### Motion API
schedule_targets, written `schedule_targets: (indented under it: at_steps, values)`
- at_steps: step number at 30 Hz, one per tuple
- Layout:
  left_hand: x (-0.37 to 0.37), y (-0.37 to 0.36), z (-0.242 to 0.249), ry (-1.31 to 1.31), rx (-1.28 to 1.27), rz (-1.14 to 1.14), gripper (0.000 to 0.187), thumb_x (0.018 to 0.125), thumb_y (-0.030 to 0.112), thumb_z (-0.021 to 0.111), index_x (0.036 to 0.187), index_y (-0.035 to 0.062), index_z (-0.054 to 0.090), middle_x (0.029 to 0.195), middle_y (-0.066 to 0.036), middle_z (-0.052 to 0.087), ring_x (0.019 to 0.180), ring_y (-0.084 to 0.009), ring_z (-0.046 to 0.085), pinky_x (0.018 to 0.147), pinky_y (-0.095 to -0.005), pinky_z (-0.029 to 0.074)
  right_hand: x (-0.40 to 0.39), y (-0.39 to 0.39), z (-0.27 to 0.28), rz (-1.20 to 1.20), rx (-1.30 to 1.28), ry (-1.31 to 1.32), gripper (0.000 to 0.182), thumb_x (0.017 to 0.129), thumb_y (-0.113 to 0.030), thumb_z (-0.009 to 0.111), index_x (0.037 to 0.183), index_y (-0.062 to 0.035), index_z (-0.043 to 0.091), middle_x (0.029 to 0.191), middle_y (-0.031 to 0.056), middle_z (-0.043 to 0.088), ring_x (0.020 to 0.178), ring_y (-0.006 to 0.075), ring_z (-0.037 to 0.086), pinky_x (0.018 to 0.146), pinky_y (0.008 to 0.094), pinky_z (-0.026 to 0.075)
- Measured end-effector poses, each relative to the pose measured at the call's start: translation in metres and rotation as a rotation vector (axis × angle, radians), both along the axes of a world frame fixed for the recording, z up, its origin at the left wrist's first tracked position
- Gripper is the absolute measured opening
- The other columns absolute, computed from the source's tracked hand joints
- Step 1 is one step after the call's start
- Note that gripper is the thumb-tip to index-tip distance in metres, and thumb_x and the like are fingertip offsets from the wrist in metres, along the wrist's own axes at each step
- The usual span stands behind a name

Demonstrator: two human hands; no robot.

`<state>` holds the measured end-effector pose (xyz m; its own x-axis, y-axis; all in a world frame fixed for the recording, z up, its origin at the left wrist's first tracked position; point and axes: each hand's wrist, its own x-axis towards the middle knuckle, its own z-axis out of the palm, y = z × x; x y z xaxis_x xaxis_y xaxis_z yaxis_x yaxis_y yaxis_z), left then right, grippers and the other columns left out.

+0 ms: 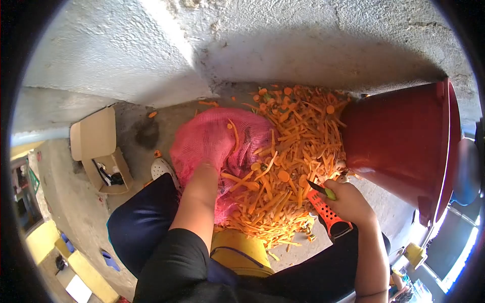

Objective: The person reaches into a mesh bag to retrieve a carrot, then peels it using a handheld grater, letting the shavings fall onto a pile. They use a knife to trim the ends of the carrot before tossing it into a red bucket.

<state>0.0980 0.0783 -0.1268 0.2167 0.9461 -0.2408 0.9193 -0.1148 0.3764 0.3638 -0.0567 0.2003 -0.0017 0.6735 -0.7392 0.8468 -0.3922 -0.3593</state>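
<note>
My left hand [216, 144] reaches down into a pink mesh bag [189, 144], the netting covering its fingers. A strip of carrot peel [234, 135] lies over the bag. To the right, my right hand [351, 202] is closed around the green handle of a small knife [318, 189], its dark blade pointing up and left. Just beneath that hand is an orange perforated tool [327, 213] with a dark end; I cannot tell whether the hand grips it too. A large heap of carrot peels and pieces [290, 151] spreads between both hands.
A big dark red tub [399, 141] lies tilted at the right, its side against the heap. A yellow bucket [240, 247] stands between my legs. At the left an open cardboard box [108, 169] holds dark items. Rough walls [313, 45] close off the far side.
</note>
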Motion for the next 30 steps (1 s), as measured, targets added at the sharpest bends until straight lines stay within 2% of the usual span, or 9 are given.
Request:
schedule_targets:
  at_steps: [3, 5, 6, 8, 10, 11, 15, 20, 30]
  values:
    - [0.001, 0.001, 0.02, 0.03, -0.067, -0.037, 0.027, 0.078, 0.019, 0.044, 0.097, 0.005, 0.057, 0.101, -0.017, 0.055, 0.091, -0.0313, 0.053, 0.078, -0.0401, 0.042, 0.0, -0.002, -0.002, 0.003, 0.011, 0.018, 0.024, 0.077, -0.024, 0.055, 0.082, -0.0015, 0.049, 0.067, 0.0202, 0.051, 0.066, 0.0365, 0.05, 0.058, 0.0402, 0.038]
    - [-0.007, 0.004, 0.017, 0.035, -0.14, -0.243, 0.027, 0.079, 0.019, 0.042, 0.097, 0.007, 0.059, 0.102, -0.016, 0.056, 0.092, -0.0305, 0.054, 0.079, -0.0388, 0.042, -0.001, -0.003, 0.0, 0.011, 0.017, 0.008, 0.024, 0.077, -0.024, 0.056, 0.081, -0.0015, 0.049, 0.067, 0.02, 0.051, 0.066, 0.0362, 0.05, 0.058, 0.0401, 0.038]
    - [-0.006, 0.004, 0.02, 0.018, -0.168, -0.224, 0.028, 0.08, 0.02, 0.041, 0.098, 0.0067, 0.058, 0.103, -0.016, 0.056, 0.093, -0.03, 0.054, 0.079, -0.0378, 0.042, -0.002, -0.002, 0.002, 0.019, -0.012, -0.008, 0.023, 0.076, -0.022, 0.056, 0.086, -0.0024, 0.05, 0.07, 0.0203, 0.053, 0.07, 0.0363, 0.052, 0.06, 0.0409, 0.039]
    - [-0.001, 0.008, 0.069, -0.01, -0.223, -0.189, 0.029, 0.081, 0.021, 0.041, 0.1, 0.0061, 0.058, 0.104, -0.016, 0.055, 0.095, -0.0292, 0.053, 0.08, -0.0359, 0.042, -0.004, 0.001, 0.005, 0.033, -0.069, -0.035, 0.027, 0.072, -0.019, 0.056, 0.094, -0.0043, 0.051, 0.078, 0.0209, 0.057, 0.077, 0.0365, 0.055, 0.066, 0.0424, 0.042]
    - [0.002, 0.011, 0.12, -0.034, -0.275, -0.152, 0.031, 0.082, 0.022, 0.04, 0.102, 0.0055, 0.057, 0.105, -0.016, 0.055, 0.097, -0.0283, 0.053, 0.081, -0.034, 0.042, -0.004, -0.002, 0.006, 0.051, -0.039, -0.029, 0.026, 0.073, -0.02, 0.056, 0.093, -0.0041, 0.052, 0.077, 0.0207, 0.057, 0.077, 0.0366, 0.055, 0.065, 0.0424, 0.042]
    - [0.002, 0.011, 0.131, -0.047, -0.302, -0.134, 0.032, 0.083, 0.023, 0.039, 0.103, 0.0052, 0.057, 0.106, -0.016, 0.055, 0.098, -0.0279, 0.053, 0.081, -0.033, 0.042, -0.004, -0.004, 0.006, 0.059, -0.024, -0.027, 0.025, 0.073, -0.02, 0.056, 0.092, -0.004, 0.052, 0.076, 0.0206, 0.057, 0.076, 0.0366, 0.055, 0.065, 0.0424, 0.042]
    - [-0.006, -0.001, 0.08, -0.098, -0.258, 0.083, 0.031, 0.084, 0.025, 0.038, 0.1, 0.0057, 0.057, 0.1, -0.015, 0.056, 0.093, -0.0271, 0.054, 0.078, -0.0347, 0.043, -0.004, -0.007, 0.007, 0.048, 0.0, -0.013, 0.025, 0.073, -0.021, 0.056, 0.091, -0.0038, 0.051, 0.076, 0.0203, 0.057, 0.076, 0.0368, 0.055, 0.065, 0.0428, 0.042]
    - [-0.036, -0.024, 0.055, -0.115, -0.313, 0.19, 0.03, 0.084, 0.026, 0.039, 0.098, 0.006, 0.057, 0.097, -0.014, 0.056, 0.091, -0.0264, 0.054, 0.076, -0.035, 0.043, -0.011, -0.011, 0.016, 0.054, 0.042, -0.006, 0.026, 0.073, -0.022, 0.056, 0.091, -0.0036, 0.051, 0.076, 0.0207, 0.057, 0.077, 0.0371, 0.055, 0.066, 0.0436, 0.042]
    - [-0.037, -0.017, 0.031, -0.087, -0.399, 0.208, 0.028, 0.085, 0.028, 0.039, 0.093, 0.0067, 0.057, 0.091, -0.013, 0.057, 0.085, -0.025, 0.055, 0.072, -0.0357, 0.044, -0.009, -0.023, 0.011, 0.082, 0.004, 0.002, 0.024, 0.072, -0.017, 0.053, 0.092, -0.0024, 0.051, 0.077, 0.0216, 0.057, 0.077, 0.0372, 0.055, 0.068, 0.0443, 0.041]
